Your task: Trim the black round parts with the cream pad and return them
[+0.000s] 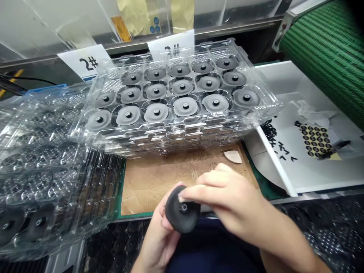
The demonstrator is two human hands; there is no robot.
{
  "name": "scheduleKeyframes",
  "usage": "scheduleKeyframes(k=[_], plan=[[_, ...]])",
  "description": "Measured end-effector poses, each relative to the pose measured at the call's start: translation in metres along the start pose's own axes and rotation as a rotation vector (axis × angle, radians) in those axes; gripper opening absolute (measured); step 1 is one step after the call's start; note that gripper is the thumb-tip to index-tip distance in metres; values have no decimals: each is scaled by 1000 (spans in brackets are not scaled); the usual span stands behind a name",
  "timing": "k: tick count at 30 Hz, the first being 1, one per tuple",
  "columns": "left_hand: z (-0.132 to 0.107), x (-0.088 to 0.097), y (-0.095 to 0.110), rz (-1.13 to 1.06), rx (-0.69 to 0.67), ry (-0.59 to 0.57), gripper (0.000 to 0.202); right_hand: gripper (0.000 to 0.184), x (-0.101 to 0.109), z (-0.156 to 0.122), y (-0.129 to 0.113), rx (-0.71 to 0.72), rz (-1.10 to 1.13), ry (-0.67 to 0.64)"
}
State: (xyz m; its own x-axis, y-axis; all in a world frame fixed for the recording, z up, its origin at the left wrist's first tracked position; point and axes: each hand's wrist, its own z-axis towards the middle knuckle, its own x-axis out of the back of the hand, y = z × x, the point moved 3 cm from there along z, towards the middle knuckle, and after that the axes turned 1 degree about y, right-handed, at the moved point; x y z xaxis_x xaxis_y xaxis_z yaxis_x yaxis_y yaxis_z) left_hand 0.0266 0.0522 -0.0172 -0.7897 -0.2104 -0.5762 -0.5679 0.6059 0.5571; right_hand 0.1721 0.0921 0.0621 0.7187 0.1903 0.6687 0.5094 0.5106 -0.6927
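A round black disc (182,215) with a small centre hub sits low in the middle of the view. My left hand (157,235) cups it from below and behind, fingers wrapped round its edge. My right hand (227,201) comes in from the right, its fingertips pinched on the disc's upper edge. Behind the hands lies a brown cardboard sheet (159,174). Beyond that stands a stack of clear plastic trays (182,129), the top one filled with several grey discs (185,106) in round pockets.
More clear trays (42,159) are piled at the left, some holding black discs. A white bin (315,125) at the right holds a yellow sheet of small black rings (317,141). A green ribbed belt (330,49) rises at top right. Labels "2#" (88,62) stand behind.
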Motion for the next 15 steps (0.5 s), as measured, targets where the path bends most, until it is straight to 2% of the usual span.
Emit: scheduleKeyframes(k=[2, 4, 6, 8, 10, 12, 15], plan=[[2, 5, -3, -13, -22, 2, 57, 31, -5, 2, 6, -35, -55, 6], [5, 7, -6, -16, -2, -12, 45, 29, -8, 4, 7, 99, 27, 33], [6, 5, -8, -6, 14, -36, 39, 28, -9, 5, 8, 208, 169, -14], [7, 2, -7, -14, 8, -62, 44, 30, -6, 4, 13, 136, 196, -92], [7, -1, -5, -33, -7, -90, 54, 29, -2, 3, 16, 5, 68, -105], [7, -2, -5, -33, 2, -96, 53, 24, -1, 3, 12, 33, 1, -46], [8, -1, -4, -22, -7, -85, 51, 28, -6, 1, 2, 146, 92, 69]])
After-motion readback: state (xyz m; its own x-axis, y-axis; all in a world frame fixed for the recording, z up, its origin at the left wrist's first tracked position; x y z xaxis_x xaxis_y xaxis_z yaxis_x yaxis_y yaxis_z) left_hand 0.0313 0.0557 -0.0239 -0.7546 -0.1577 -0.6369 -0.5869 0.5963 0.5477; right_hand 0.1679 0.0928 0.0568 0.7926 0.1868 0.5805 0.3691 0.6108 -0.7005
